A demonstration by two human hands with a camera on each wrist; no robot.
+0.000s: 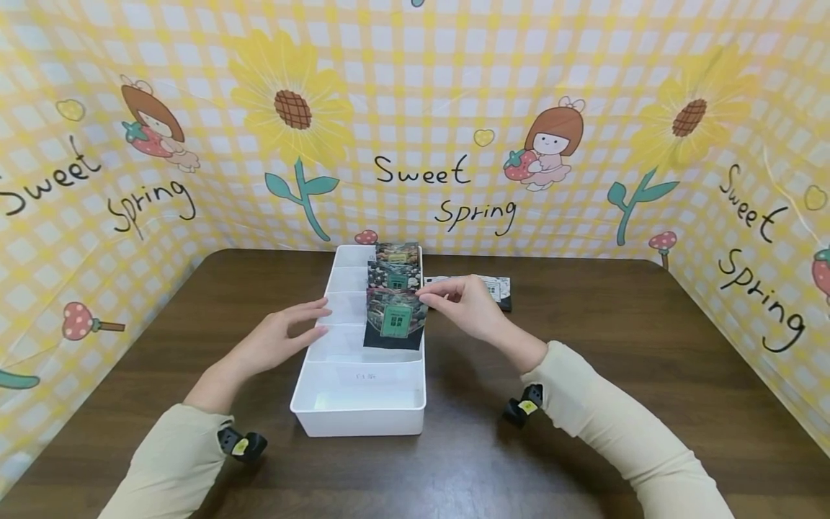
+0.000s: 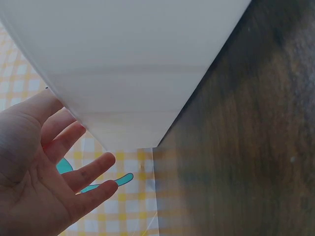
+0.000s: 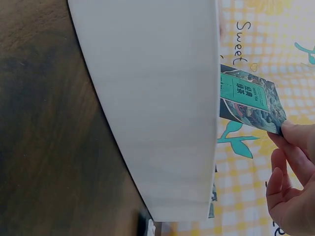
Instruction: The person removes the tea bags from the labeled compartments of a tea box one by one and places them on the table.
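Observation:
A white divided box stands lengthwise on the table. My right hand pinches a dark green-tea sachet by its upper right corner, thumb and forefinger on the edge. In the right wrist view the sachet shows a green label, its lower part hidden behind the box wall. Two more sachets, one with a green label and one with a yellowish label, stand behind it at the box's right side. At the box's left rim my left hand has its fingers spread, fingertips at the rim.
Flat on the table behind my right hand lies a black-and-white sachet, partly covered by the hand. The front compartment's divider carries small writing. A yellow checked cloth rises around the back and sides of the brown table.

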